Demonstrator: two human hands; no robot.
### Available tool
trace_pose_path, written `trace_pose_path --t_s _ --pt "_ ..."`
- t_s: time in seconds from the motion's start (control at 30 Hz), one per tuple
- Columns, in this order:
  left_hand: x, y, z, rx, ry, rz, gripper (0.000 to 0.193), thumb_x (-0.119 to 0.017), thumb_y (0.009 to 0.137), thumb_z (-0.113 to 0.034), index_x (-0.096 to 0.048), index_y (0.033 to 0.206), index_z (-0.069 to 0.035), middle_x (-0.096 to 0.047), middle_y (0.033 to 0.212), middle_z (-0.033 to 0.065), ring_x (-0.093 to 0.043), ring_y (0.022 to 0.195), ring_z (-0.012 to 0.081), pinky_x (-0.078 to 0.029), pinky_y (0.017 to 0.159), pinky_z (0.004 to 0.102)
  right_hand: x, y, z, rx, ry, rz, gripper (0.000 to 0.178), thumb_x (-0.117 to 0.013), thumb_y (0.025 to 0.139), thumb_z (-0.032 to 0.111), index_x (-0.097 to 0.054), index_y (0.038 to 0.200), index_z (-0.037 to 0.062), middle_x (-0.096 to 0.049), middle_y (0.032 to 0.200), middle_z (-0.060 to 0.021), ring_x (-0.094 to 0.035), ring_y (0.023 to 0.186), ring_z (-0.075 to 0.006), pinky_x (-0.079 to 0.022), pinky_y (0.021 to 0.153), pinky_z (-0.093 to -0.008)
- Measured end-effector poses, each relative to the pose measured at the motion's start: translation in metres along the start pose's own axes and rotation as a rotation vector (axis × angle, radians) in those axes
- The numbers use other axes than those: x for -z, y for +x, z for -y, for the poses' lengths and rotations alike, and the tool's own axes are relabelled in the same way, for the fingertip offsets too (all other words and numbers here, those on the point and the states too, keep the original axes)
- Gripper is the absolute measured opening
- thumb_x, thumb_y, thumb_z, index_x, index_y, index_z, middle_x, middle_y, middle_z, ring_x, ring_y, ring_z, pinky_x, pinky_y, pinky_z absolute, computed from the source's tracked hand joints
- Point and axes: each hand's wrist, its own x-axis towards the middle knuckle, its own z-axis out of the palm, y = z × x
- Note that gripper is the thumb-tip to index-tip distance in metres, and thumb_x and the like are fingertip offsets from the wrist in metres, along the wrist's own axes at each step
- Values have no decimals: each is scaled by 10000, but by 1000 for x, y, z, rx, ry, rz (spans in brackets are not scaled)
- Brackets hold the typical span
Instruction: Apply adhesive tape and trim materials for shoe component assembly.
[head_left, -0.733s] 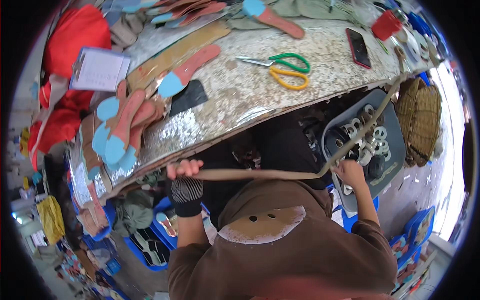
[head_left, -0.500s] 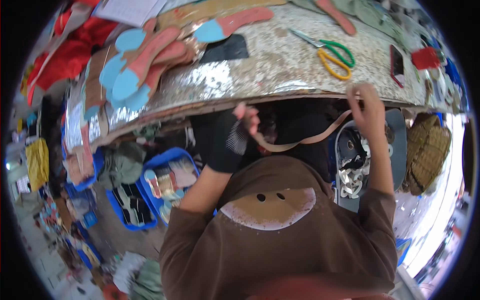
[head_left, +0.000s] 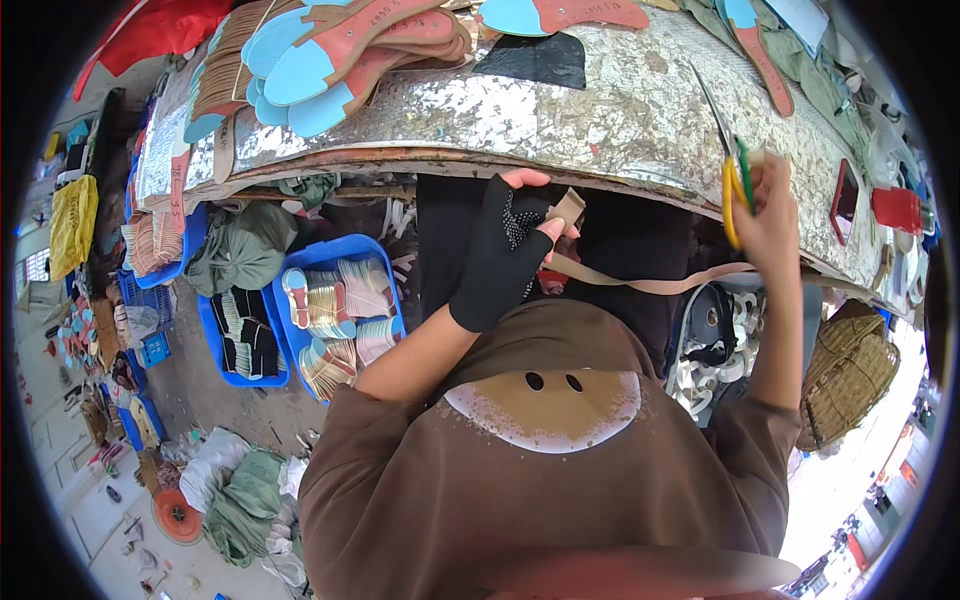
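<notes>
My left hand (head_left: 505, 245), in a black fingerless glove, pinches the folded end of a beige strip of tape (head_left: 655, 285) just below the table's front edge. The strip sags across my lap toward the right and passes out of sight by my right wrist. My right hand (head_left: 774, 215) grips the scissors (head_left: 731, 185) by their yellow and green handles over the table's edge. Their blades point away from me over the tabletop and look nearly together.
Blue-tipped red insoles (head_left: 305, 75) are stacked on the worn silvery table (head_left: 440, 120), near a black patch (head_left: 535, 60). A phone (head_left: 845, 200) lies at the right. Blue bins (head_left: 385, 262) stand at lower left. White rolls fill a container (head_left: 735, 370) beside a wicker basket (head_left: 850, 375).
My right hand has picked up the scissors from the tabletop. My left hand has turned and now pinches the strip's end. The view has shifted a little.
</notes>
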Motion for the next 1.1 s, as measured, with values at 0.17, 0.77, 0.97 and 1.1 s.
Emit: trace_pose_path --t_s 0.17,0.77,0.97,1.1 --pt "2 7 0 -61 24 32 301 -560 922 -7 -385 1157 -79 -661 880 93 -507 646 51 -422 589 187 -16 -74 22 -215 717 495 1121 -905 596 464 -285 1449 83 -516 1198 -53 -526 992 -143 -424 825 -256" --pt "-10 13 -7 91 116 87 222 -596 904 3 -411 1016 -44 -539 913 71 -648 814 142 -525 726 266 -61 -87 39 -184 889 900 1164 -574 651 876 -249 1390 37 -438 953 -46 -483 720 -103 -460 620 -244" --pt "-16 12 -7 92 129 117 228 -602 898 6 -405 996 -53 -535 894 59 -640 811 127 -519 718 258 -66 -96 36 -190 903 864 1174 -616 631 860 -248 1390 43 -432 938 -42 -480 708 -97 -465 602 -234" --pt "-18 12 -6 112 135 127 236 -610 892 0 -403 990 -56 -538 876 51 -632 796 120 -517 708 259 -68 -99 31 -173 942 858 1085 -658 684 774 -259 1375 38 -449 906 -43 -471 750 -118 -435 656 -256"
